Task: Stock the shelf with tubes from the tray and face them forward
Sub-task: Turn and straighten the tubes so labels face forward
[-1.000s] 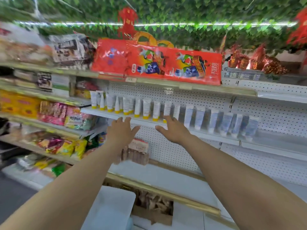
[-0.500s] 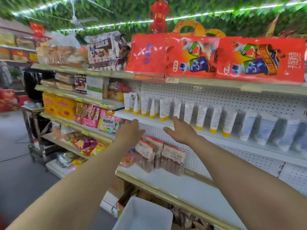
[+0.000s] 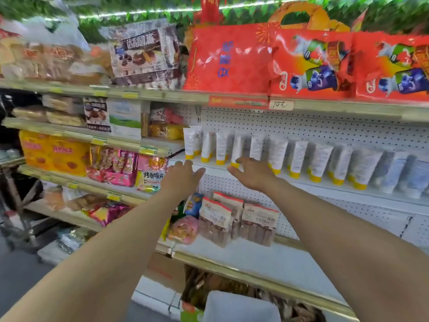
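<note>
Your row of tubes already runs along most of the white shelf. They stand cap-down, with yellow caps at the left and middle and paler bluish tubes at the far right. The stocking here looks largely done. What seems left is the facing: several tubes near the left end stand at different angles and show blocks of fine print rather than a front panel. The tray sits low and near you at the bottom of the view. You cannot see into it, so whether more tubes wait inside is unknown.

Your left hand is open and holds nothing, fingers straight, at the shelf's left front edge. Your right hand is also open and empty, fingers loosely spread. Its fingertips are right at the yellow cap of one tube in the left part of the row, and whether they touch it is hard to tell.

Blur leaves little writing readable. A handwritten price tag on the rail above reads "10元". A snack pack left of your left hand shows "烤香馍片". The red gift bags on the top shelf carry blue characters too smeared to read, and the print on the tubes is too small.
</note>
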A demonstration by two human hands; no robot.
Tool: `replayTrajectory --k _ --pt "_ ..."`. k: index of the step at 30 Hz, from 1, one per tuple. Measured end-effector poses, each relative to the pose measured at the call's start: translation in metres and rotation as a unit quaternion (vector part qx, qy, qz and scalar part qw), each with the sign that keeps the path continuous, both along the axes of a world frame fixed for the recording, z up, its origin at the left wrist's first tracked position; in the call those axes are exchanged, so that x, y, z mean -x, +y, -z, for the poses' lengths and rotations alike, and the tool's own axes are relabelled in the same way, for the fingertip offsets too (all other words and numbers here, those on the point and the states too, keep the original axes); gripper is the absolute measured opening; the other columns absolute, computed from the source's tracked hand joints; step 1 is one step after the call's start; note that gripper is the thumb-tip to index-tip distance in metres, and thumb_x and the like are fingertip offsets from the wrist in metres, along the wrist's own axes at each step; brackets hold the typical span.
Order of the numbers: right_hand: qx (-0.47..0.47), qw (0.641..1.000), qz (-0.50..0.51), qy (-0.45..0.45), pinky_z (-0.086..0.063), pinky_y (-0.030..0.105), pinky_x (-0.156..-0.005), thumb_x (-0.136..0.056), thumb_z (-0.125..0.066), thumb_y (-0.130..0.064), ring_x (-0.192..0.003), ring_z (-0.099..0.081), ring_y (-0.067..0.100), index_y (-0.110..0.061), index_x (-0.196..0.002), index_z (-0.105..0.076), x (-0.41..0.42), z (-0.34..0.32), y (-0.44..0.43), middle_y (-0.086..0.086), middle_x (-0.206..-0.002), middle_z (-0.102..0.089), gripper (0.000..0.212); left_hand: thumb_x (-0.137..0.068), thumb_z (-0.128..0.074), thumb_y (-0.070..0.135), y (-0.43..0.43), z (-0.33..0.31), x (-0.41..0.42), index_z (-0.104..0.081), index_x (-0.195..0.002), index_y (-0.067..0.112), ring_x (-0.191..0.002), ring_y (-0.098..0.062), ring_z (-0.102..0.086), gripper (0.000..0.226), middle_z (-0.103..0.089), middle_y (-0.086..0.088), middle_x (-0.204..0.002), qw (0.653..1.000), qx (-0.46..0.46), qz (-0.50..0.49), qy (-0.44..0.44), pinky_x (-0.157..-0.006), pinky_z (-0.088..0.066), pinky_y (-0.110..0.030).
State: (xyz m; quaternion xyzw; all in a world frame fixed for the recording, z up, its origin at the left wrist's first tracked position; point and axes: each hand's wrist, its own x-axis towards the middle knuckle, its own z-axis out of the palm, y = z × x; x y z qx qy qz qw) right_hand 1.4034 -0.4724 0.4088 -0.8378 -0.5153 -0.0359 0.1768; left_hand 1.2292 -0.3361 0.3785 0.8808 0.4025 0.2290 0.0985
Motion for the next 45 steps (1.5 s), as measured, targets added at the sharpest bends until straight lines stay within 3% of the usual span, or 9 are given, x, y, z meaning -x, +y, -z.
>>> replayTrajectory --k 9,17,22,26,29,32,38,42,45 --pt "-0.011 0.996 0.077 0.039 -0.042 0.038 -0.095 -0.098 -0.035 -0.060 -0.129 -0.047 0.029 -0.018 -0.148 -0.034 0.059 -0.005 0.090 0.008 -0.149 -0.042 0.065 -0.098 -0.032 0.055 0.126 -0.016 0.037 -0.043 -0.139 0.010 -0.123 -0.037 -0.047 0.062 -0.050 -0.019 -0.133 0.995 -0.032 0.084 0.045 -0.095 -0.045 -0.046" --pt "-0.016 0.992 0.126 0.021 -0.042 0.038 -0.097 -0.099 -0.036 -0.058 -0.128 -0.047 0.028 -0.017 -0.143 -0.043 0.036 -0.011 0.142 0.007 -0.148 -0.044 0.061 -0.099 -0.033 0.053 0.192 -0.013 0.010 -0.042 -0.143 0.018 -0.121 -0.036 -0.047 0.057 -0.052 -0.015 -0.134 0.989 -0.027 0.145 0.010 -0.095 -0.046 -0.042" --pt "-0.089 0.991 0.104 0.008 -0.043 0.033 -0.085 -0.100 -0.039 -0.052 -0.112 -0.057 0.026 -0.017 -0.134 -0.053 0.002 -0.022 0.194 0.007 -0.134 -0.056 0.051 -0.096 -0.029 0.058 0.248 -0.030 -0.016 -0.059 -0.122 0.019 -0.110 -0.034 -0.053 0.056 -0.064 -0.011 -0.113 0.985 -0.036 0.164 -0.025 -0.088 -0.049 -0.043" --pt "-0.099 0.991 0.087 -0.013 -0.046 0.037 -0.090 -0.100 -0.040 -0.049 -0.118 -0.053 0.025 -0.020 -0.131 -0.057 -0.022 -0.035 0.237 0.005 -0.131 -0.059 0.045 -0.095 -0.029 0.062 0.286 -0.050 -0.045 -0.065 -0.115 0.019 -0.114 -0.033 -0.052 0.059 -0.066 -0.010 -0.110 0.983 -0.048 0.173 -0.047 -0.091 -0.047 -0.040" --pt "-0.108 0.989 0.098 -0.021 -0.045 0.036 -0.085 -0.099 -0.040 -0.049 -0.124 -0.045 0.025 -0.023 -0.125 -0.061 -0.041 -0.043 0.270 0.008 -0.123 -0.061 0.042 -0.091 -0.020 0.067 0.316 -0.058 -0.072 -0.063 -0.123 0.025 -0.120 -0.027 -0.052 0.068 -0.065 -0.004 -0.122 0.976 -0.057 0.202 -0.054 -0.098 -0.043 -0.036" --pt "-0.103 0.988 0.108 -0.032 -0.047 0.039 -0.089 -0.100 -0.039 -0.048 -0.127 -0.042 0.026 -0.023 -0.122 -0.064 -0.058 -0.054 0.299 0.013 -0.115 -0.065 0.042 -0.099 -0.024 0.056 0.344 -0.066 -0.101 -0.062 -0.124 0.022 -0.124 -0.028 -0.049 0.057 -0.061 -0.008 -0.130 0.970 -0.070 0.230 -0.041 -0.101 -0.036 -0.036" --pt "0.004 0.986 0.162 -0.029 -0.038 0.037 -0.100 -0.102 -0.027 -0.053 -0.135 -0.026 0.025 -0.018 -0.124 -0.062 -0.092 -0.071 0.345 0.008 -0.120 -0.062 0.054 -0.098 -0.013 0.059 0.400 -0.082 -0.155 -0.057 -0.131 0.024 -0.134 -0.027 -0.038 0.065 -0.047 -0.009 -0.144 0.957 -0.009 0.289 0.011 -0.112 -0.029 -0.040" --pt "0.020 0.983 0.180 -0.021 -0.038 0.033 -0.098 -0.100 -0.026 -0.059 -0.128 -0.040 0.022 -0.029 -0.115 -0.068 -0.113 -0.077 0.366 0.002 -0.123 -0.062 0.054 -0.090 -0.008 0.073 0.429 -0.085 -0.184 -0.067 -0.113 0.043 -0.129 -0.021 -0.045 0.070 -0.052 0.005 -0.139 0.945 0.030 0.327 0.007 -0.108 -0.031 -0.043" --pt "0.005 0.985 0.173 0.012 -0.039 0.031 -0.102 -0.097 -0.030 -0.065 -0.119 -0.051 0.020 -0.035 -0.099 -0.075 -0.128 -0.076 0.375 -0.003 -0.129 -0.062 0.054 -0.094 -0.010 0.067 0.434 -0.083 -0.194 -0.070 -0.108 0.041 -0.131 -0.017 -0.043 0.067 -0.050 0.008 -0.141 0.922 0.064 0.381 -0.003 -0.100 -0.027 -0.031"
